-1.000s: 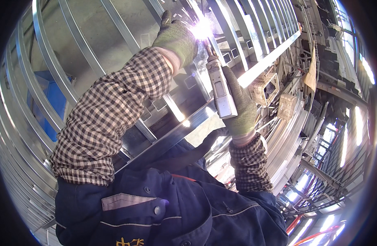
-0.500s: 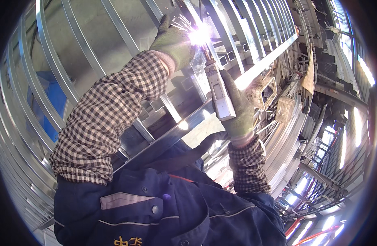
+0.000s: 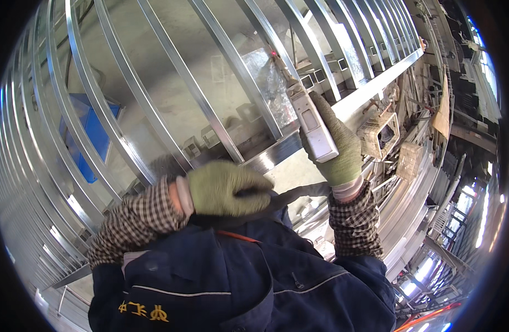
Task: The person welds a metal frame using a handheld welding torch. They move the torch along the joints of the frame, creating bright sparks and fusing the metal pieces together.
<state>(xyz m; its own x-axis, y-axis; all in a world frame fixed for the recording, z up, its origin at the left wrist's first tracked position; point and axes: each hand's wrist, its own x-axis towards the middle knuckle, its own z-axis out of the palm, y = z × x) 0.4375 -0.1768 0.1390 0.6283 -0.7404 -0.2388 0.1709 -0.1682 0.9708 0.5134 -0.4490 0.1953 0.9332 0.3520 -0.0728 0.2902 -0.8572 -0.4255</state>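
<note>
My right hand [image 3: 338, 150], in a green knit glove, grips a grey-white welding torch [image 3: 313, 125] that points up and left. Its nozzle tip [image 3: 277, 57] touches a slanted bar of the galvanized steel frame [image 3: 210, 83], where a small red glow shows. My left hand [image 3: 228, 189], also green-gloved, sits low in front of my chest, closed over the black cable [image 3: 294, 195] that runs right toward the torch. Checked sleeves and a dark blue work jacket fill the lower part of the view.
Parallel steel bars slant across the whole upper view, joined to a long bright beam [image 3: 370, 91]. A blue object [image 3: 94, 133] lies behind the bars at left. Wire-mesh crates [image 3: 379, 130] sit at right. A red hose [image 3: 431, 316] runs at lower right.
The bright welding arc has gone out, leaving a small red glow. My left hand dropped from beside the arc to my chest and closed on the cable. The torch hand stayed put.
</note>
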